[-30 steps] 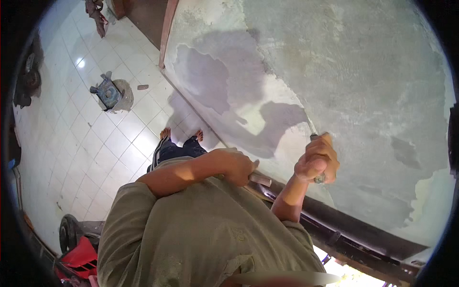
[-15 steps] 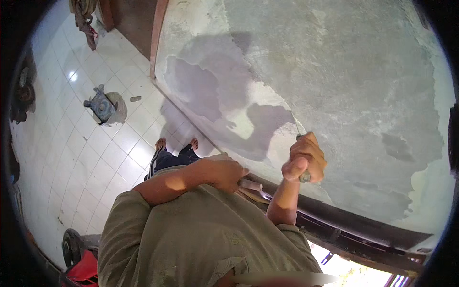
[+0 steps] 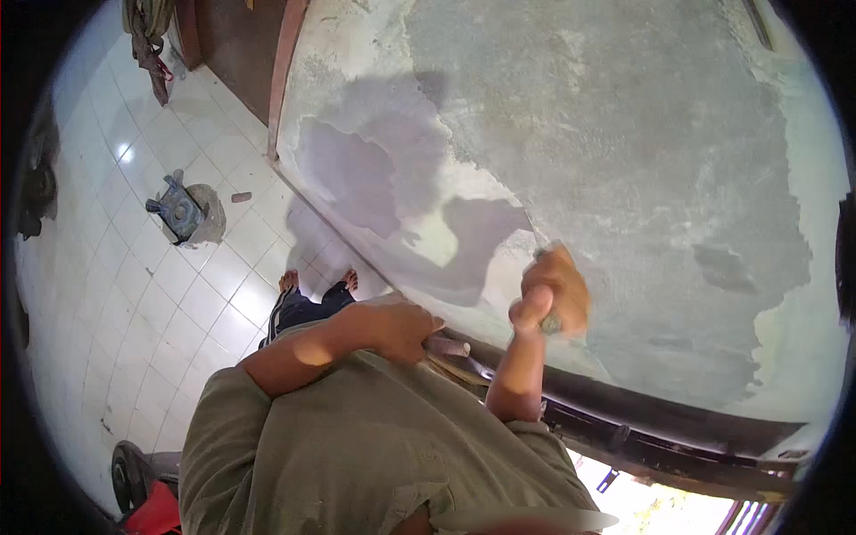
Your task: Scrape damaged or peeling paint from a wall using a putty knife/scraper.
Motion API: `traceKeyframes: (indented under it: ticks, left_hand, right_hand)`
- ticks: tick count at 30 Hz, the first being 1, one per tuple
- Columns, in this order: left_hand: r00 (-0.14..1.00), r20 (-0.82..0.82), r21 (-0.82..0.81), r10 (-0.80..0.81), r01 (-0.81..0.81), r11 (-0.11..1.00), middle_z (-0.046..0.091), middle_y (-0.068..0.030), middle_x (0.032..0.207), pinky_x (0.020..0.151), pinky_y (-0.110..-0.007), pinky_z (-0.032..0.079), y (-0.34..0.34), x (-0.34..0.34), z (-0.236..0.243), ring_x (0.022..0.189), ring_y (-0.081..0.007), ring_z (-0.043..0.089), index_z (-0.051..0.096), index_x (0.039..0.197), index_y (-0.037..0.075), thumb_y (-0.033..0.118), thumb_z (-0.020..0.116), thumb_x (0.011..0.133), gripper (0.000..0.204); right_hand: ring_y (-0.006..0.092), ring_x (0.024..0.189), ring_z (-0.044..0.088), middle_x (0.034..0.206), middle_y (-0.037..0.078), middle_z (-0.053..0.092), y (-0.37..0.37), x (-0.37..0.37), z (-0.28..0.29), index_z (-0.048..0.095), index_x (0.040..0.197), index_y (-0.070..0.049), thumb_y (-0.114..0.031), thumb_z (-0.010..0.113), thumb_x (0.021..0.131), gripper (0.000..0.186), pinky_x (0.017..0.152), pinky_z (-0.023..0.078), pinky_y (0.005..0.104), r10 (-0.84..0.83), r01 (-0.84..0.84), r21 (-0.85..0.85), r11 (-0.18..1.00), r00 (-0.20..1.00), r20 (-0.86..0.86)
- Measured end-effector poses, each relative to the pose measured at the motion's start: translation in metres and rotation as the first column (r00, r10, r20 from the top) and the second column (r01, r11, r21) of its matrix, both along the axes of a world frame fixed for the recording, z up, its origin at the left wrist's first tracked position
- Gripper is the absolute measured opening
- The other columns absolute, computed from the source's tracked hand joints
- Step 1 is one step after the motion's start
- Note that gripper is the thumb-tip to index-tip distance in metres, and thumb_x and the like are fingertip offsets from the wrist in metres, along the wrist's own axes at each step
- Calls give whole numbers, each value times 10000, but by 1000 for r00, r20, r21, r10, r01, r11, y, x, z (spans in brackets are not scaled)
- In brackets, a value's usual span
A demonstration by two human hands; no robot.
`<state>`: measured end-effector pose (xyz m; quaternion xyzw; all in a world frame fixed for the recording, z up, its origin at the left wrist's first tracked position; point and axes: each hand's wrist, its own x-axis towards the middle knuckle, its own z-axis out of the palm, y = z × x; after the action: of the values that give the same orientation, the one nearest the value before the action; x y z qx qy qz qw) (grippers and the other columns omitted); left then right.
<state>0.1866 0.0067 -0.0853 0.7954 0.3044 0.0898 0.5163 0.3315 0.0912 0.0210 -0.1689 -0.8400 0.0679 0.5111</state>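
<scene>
My right hand (image 3: 555,294) is closed in a fist around the handle of a scraper-like tool (image 3: 539,234). Its thin blade is seen nearly edge-on and meets the wall (image 3: 624,178), by the edge between pale coating and grey plaster. Motion blurs this hand a little. Held across my front, my left hand (image 3: 401,328) is closed on a second tool with a round wooden handle (image 3: 448,346). The handle's end sticks out past the fingers; the rest of that tool is mostly hidden.
A dark ledge (image 3: 624,401) runs along the wall beside my right arm, with a bright opening below. On the tiled floor (image 3: 116,294) to the left lie a blue-grey metal stand (image 3: 183,212) and a small block (image 3: 241,197). A brown door (image 3: 236,53) stands at the far left.
My right hand has shifted slightly left in the picture, with the blade still at the wall. The whole view has tilted a little; my left hand keeps its hold on the wooden handle.
</scene>
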Motion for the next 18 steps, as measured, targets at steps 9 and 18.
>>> traceKeyframes:
  ticks: [9, 18]
  left_hand:
    - [998, 1, -84, 63, -63, 994, 691, -246, 1100, 971, -492, 468, 1, -6, 1, 1050, -404, 660, 497, 1416, -6, 212, 560, 860, 600]
    - [997, 12, -56, 81, -80, 995, 699, -231, 1070, 940, -492, 481, 1, -7, 4, 1015, -410, 668, 510, 1394, -21, 251, 584, 859, 604]
  right_hand:
    - [159, 424, 417, 481, 21, 439, 9, -3, -3, 423, 547, -58, -280, 631, 1000, 545, 461, 311, 297, 30, -35, -48, 998, 993, -112]
    - [160, 419, 461, 483, 36, 472, -8, 9, -12, 416, 499, -53, -198, 615, 995, 553, 465, 364, 307, 60, -60, 13, 998, 998, 30]
